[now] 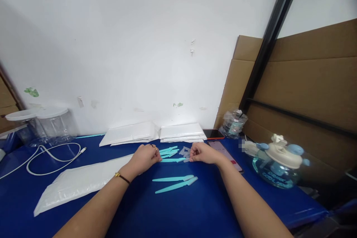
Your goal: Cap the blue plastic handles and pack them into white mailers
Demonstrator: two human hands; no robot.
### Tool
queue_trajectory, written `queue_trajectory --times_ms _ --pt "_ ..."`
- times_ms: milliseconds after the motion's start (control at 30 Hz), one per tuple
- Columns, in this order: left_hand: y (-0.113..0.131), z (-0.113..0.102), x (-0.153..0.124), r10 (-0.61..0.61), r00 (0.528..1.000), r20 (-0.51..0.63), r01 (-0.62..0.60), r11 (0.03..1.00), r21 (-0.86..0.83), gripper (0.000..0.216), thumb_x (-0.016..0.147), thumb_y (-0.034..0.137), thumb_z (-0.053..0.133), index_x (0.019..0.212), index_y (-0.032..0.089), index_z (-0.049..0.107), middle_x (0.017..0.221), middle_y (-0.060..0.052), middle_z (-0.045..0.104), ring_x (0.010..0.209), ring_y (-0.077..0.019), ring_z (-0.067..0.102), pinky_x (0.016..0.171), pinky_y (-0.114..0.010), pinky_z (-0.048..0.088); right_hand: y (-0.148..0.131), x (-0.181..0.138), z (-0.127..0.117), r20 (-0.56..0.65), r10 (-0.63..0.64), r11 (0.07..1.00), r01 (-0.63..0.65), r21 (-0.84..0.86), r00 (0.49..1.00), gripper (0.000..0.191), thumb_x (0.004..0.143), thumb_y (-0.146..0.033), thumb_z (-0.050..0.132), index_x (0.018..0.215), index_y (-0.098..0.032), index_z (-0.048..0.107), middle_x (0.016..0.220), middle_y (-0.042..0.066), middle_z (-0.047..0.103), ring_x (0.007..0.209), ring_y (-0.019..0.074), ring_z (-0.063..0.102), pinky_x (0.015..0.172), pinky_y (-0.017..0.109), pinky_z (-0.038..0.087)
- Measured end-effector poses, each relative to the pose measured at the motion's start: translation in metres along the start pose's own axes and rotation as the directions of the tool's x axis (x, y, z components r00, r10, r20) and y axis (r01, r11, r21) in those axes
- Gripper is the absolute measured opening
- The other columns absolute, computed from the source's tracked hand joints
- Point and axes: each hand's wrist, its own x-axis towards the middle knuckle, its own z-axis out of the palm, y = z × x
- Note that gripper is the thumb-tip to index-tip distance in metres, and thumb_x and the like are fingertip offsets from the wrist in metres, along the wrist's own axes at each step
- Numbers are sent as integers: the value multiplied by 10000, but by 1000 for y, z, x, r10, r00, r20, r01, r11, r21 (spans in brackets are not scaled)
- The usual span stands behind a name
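Observation:
My left hand [145, 158] is closed on the handle end of a turquoise eyebrow razor [172, 160], which points right. At its blade end, my right hand [203, 153] pinches a small clear blade cap [186, 160]; whether the cap sits over the blade is too small to tell. More turquoise razors [169, 151] lie just behind, beside a little heap of clear caps [184, 151] near my right fingers. Closer to me, an upper razor [172, 179] and a lower razor [175, 186] rest on the blue table, handles to the left.
A white padded mailer [80, 178] lies left, partly behind my left arm. White packets [131, 132] and a second stack [182, 132] line the wall. Phones [227, 155], a wrapped cup [234, 123] and a water bottle [279, 165] stand right; a cable [52, 158] and clear jars [57, 126] left.

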Motion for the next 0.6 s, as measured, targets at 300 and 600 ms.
queue_trajectory --times_ms 300,600 --pt "0 -1 -5 11 1000 -9 -12 994 -112 292 683 486 602 833 241 652 880 -12 626 790 -164 563 662 -235 372 6 0 -1 -92 9 1000 -10 -12 996 187 654 -311 673 704 -131 690 683 39 681 599 130 561 526 206 382" --pt "27 10 -12 21 989 147 3 987 -160 163 740 356 552 735 219 639 735 -5 624 662 -150 536 544 -235 331 -4 -3 6 203 -101 994 105 -9 974 311 621 -429 717 788 -167 717 695 12 656 613 130 555 555 208 399"
